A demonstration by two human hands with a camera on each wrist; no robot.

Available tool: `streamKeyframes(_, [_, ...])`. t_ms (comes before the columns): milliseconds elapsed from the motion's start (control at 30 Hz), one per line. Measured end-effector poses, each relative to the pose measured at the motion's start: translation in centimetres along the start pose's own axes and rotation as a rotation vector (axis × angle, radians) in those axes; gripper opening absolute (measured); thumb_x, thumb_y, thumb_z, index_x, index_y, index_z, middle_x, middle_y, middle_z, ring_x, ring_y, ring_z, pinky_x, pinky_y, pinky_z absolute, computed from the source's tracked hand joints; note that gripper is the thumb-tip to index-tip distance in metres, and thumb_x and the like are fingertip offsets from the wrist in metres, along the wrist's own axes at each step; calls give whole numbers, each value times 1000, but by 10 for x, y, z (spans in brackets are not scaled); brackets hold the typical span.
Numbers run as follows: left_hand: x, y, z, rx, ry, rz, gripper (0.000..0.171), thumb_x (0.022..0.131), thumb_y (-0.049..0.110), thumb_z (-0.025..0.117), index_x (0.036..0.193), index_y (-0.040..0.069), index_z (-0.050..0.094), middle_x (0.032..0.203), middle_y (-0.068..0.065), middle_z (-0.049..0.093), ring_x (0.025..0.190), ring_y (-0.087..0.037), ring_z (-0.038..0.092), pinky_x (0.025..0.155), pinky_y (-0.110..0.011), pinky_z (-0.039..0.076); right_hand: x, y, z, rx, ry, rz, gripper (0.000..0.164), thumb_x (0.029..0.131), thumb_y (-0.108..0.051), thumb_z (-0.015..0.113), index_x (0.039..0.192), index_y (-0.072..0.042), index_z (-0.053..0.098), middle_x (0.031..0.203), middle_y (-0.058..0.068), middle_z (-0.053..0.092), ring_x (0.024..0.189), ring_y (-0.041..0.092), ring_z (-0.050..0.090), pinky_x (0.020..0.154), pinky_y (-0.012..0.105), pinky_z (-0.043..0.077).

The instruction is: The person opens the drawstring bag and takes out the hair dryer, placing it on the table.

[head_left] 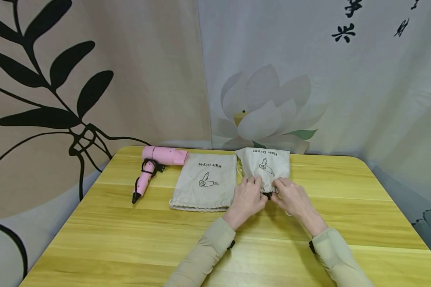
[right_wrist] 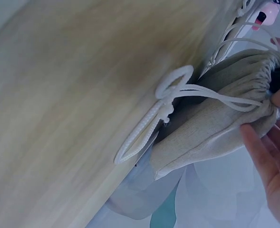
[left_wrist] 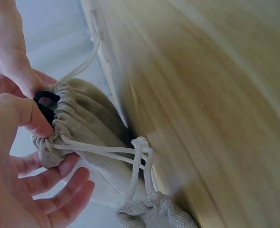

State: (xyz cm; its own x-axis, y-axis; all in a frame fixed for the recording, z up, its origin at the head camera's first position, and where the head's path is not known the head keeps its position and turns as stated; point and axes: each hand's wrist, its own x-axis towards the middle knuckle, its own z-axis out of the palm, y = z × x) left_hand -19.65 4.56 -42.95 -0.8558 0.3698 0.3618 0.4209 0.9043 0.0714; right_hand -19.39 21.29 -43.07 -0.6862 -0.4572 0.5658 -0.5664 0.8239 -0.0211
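A beige drawstring bag (head_left: 253, 161) printed "Hair Dryer" is between the two hands at the table's far side. Its gathered mouth faces the person, and a black piece (left_wrist: 45, 105) shows in the opening. My left hand (head_left: 248, 197) pinches the gathered rim between thumb and fingers on the left side, its other fingers loosely bent. On the right side of the mouth, my right hand (head_left: 294, 199) pinches the cloth rim. White drawcords (right_wrist: 220, 96) hang in loops from both sides of the bag. What else the bag contains is hidden.
A second beige bag (head_left: 204, 195) lies flat just left of the hands. Farther left lies a pink hair dryer (head_left: 165, 154) with a black cord (head_left: 151, 167) wrapped round it. The wooden table (head_left: 129, 247) ends at a printed curtain (head_left: 158, 79) behind.
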Motion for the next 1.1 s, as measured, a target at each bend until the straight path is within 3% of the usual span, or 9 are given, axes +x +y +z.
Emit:
streamKeyframes(433, [1,-5,-1,-35,-21,-19,30,79,30,66,101,13,55,86,-2,63,71,-16,53,47,-23,41,-3,4,0,8,-8,17,23,66,-4,73,84,-7,59,79,5,64,65,16,58,51,27,49])
streamKeyframes(700, [2,-8,-1,-27,-8,-8,24,80,27,64,97,13,54,81,-1,62,66,-15,52,44,-23,40,-3,4,0,22,-2,14,22,66,-3,73,82,-7,58,77,4,62,66,15,56,51,25,48])
streamKeyframes(967, [4,-8,0,-30,-8,0,24,90,31,55,108,15,56,87,-4,63,71,-17,56,46,-24,42,3,2,1,17,21,46,22,70,-5,76,80,-6,57,75,6,61,64,17,56,52,27,50])
streamKeyframes(1100, [5,-8,-1,-6,22,14,20,91,31,55,103,15,55,85,-3,63,70,-16,55,45,-23,42,5,2,0,24,23,66,22,71,-6,78,81,-5,57,77,8,62,66,19,57,55,30,52])
